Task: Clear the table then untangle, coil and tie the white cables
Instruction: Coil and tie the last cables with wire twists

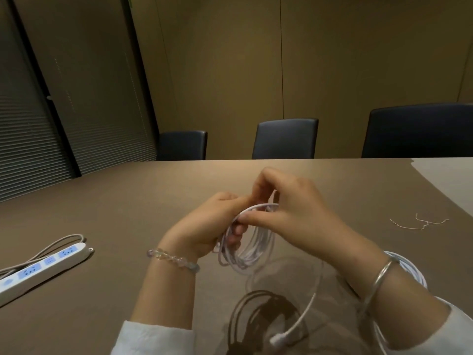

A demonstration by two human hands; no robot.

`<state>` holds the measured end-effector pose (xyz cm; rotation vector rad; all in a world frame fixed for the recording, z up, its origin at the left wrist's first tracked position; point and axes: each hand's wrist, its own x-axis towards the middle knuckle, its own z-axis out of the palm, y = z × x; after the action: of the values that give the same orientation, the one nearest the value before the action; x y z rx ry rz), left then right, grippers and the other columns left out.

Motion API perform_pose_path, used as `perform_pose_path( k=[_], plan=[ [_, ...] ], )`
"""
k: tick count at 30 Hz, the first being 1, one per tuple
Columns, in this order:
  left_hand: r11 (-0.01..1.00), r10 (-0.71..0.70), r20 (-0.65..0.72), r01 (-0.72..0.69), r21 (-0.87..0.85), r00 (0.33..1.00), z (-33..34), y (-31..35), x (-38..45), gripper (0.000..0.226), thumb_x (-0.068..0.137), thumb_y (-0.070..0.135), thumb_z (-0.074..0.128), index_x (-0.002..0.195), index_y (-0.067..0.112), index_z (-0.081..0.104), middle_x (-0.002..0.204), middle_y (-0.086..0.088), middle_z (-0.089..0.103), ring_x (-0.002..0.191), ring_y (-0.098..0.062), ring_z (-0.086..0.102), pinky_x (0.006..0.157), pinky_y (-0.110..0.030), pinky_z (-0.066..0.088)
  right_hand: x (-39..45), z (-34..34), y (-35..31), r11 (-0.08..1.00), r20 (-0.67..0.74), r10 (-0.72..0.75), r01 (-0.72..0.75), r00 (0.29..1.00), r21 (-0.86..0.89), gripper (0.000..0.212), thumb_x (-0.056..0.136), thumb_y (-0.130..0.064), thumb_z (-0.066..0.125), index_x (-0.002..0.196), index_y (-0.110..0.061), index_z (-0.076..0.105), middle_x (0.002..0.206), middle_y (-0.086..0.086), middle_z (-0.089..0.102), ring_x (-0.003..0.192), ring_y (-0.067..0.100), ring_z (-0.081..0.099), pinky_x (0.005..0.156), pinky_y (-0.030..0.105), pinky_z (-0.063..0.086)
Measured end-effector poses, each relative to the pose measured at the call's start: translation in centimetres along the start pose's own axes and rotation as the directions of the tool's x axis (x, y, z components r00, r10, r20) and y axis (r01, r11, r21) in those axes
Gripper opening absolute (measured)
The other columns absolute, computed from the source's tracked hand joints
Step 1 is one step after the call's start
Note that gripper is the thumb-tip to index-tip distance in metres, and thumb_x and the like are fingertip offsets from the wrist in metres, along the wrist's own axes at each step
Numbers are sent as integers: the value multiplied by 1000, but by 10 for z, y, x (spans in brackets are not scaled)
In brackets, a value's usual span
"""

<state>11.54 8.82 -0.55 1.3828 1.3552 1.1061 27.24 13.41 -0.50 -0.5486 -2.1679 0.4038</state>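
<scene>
Gripping a coiled white cable [245, 244] above the table [128, 201] centre, the left hand [210, 221] curls round the loops while the right hand [289, 211] pinches a strand at the coil's top. One loose end [279, 338] trails toward the near edge. A second white coil [412, 272] lies behind the right wrist. Twist ties [419, 222] rest far right; a power strip [43, 270] sits at the left edge. Bare surface stretches to the far edge by three chairs [285, 138].

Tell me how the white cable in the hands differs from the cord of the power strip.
The white cable is wound in a tight multi-loop coil held above the table by both hands; the power strip cord lies on the table in one loose bend, untouched. The cable looks bright white, the cord greyer. Both are thin and flexible.
</scene>
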Motion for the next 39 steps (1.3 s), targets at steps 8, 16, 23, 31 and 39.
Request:
perform_pose_path(
  k=[8, 16, 23, 31, 39],
  plan=[
    [724, 61, 448, 269, -635, 892, -30, -3, -7, 44, 92, 45, 51, 69, 8, 53, 40, 7, 26, 31, -6, 20, 32, -18, 24, 1, -31, 29, 801, 93, 270, -277, 958, 531, 27, 68, -37, 76, 79, -14, 67, 61, -2, 59, 51, 7, 48, 47, 17, 40],
    [426, 74, -55, -82, -901, 996, -36, -10, -1, 48, 96, 48, 53, 62, 16, 44, 37, 7, 31, 27, -7, 28, 30, -15, 26, 0, -6, 36, 709, 192, 370, -410, 909, 574, 12, 94, -9, 60, 101, -12, 51, 81, 14, 73, 61, 29, 68, 57, 35, 57],
    [307, -106, -316, -271, -912, 943, -36, -14, 5, 48, 98, 42, 53, 59, 16, 42, 36, 8, 27, 26, -7, 24, 31, -14, 23, -3, 15, 28, 955, 244, 152, -206, 958, 213, 31, 86, 1, 66, 106, -22, 70, 94, 0, 71, 81, 11, 68, 78, 26, 58],
    [375, -120, -388, -321, -870, 914, -31, -12, 6, 47, 96, 44, 55, 60, 16, 46, 41, 8, 31, 30, -5, 29, 35, -13, 31, -2, 14, 27, 997, -52, -11, 15, 999, 76, 23, 74, -27, 82, 96, -23, 79, 78, -9, 62, 70, 8, 56, 60, 12, 41],
    [666, 42, -405, -328, -670, 913, 4, -1, 16, 43, 96, 49, 52, 68, 17, 54, 52, 1, 54, 47, -11, 56, 54, -25, 54, -3, 16, 28, 989, -4, 151, -151, 989, -6, 19, 69, -38, 85, 68, -22, 76, 58, -16, 61, 61, -2, 58, 53, 11, 40]
  ],
)
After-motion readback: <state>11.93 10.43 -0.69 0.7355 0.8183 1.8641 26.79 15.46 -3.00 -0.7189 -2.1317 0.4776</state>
